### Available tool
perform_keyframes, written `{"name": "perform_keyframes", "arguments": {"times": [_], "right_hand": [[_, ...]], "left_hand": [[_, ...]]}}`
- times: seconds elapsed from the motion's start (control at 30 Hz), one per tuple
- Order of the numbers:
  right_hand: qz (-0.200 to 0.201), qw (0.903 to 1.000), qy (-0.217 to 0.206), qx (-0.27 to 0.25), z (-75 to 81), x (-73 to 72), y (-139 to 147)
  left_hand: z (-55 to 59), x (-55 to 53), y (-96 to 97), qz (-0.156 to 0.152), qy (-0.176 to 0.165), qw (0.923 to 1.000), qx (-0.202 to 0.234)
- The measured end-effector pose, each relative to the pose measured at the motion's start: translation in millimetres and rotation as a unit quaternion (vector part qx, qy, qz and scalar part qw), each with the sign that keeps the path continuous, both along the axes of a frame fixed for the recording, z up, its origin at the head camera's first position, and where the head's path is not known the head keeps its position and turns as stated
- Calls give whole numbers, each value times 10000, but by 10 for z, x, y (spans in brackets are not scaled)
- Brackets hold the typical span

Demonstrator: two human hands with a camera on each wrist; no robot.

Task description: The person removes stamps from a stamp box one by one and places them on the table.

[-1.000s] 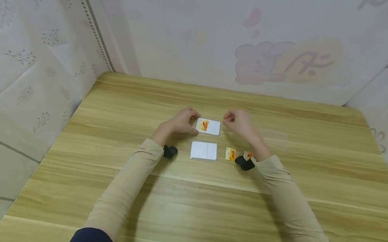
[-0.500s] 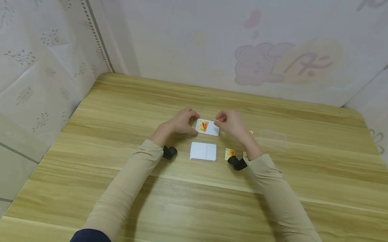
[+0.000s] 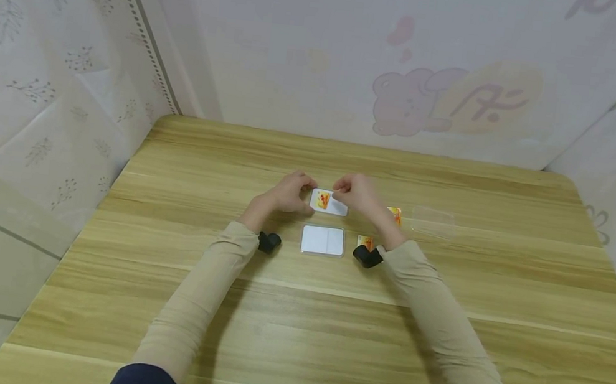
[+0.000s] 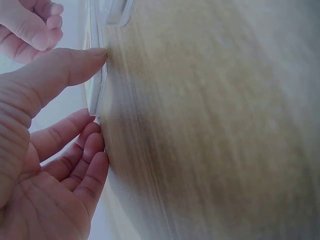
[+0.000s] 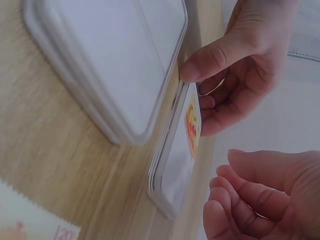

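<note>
My left hand (image 3: 290, 191) holds a flat white-backed plastic case (image 3: 339, 209) at its left end, thumb on the near edge and fingers at the far edge. On that case lies a red and yellow stamp (image 3: 323, 200). My right hand (image 3: 361, 194) hovers over the case's right part, fingers loosely curled; in the right wrist view nothing shows between thumb (image 5: 245, 159) and fingers. A second case (image 3: 322, 240) with a white inside lies just nearer on the table. Another stamp (image 3: 365, 242) is right of it, partly covered by the black wrist camera.
A further red and yellow stamp (image 3: 394, 214) lies behind my right wrist. To its right is a thin clear plastic sheet (image 3: 433, 223). The wooden table (image 3: 293, 334) ends at a patterned cloth backdrop (image 3: 299, 60). Black cameras (image 3: 367, 257) sit at both wrists.
My right hand has moved left, from beside the case to above it, uncovering the stamp behind its wrist. The left hand stays on the case.
</note>
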State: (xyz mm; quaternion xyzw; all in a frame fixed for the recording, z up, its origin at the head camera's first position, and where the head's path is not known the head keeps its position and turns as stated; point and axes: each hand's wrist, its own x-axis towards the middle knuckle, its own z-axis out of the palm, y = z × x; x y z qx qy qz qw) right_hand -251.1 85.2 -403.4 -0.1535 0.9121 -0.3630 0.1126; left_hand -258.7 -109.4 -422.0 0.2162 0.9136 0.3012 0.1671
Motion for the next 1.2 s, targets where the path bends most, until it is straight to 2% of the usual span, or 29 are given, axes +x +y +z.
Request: {"name": "perform_keyframes", "arguments": {"times": [0.47, 0.77, 1.2], "right_hand": [[-15, 9999, -69, 142, -7, -80, -179], [108, 9973, 135, 714, 0, -124, -259], [-13, 9944, 78, 1055, -12, -132, -308]], "left_hand": [[10, 23, -19, -39, 14, 10000, 4], [3, 12, -23, -49, 28, 10000, 20], [14, 6, -16, -89, 93, 9999, -35]]}}
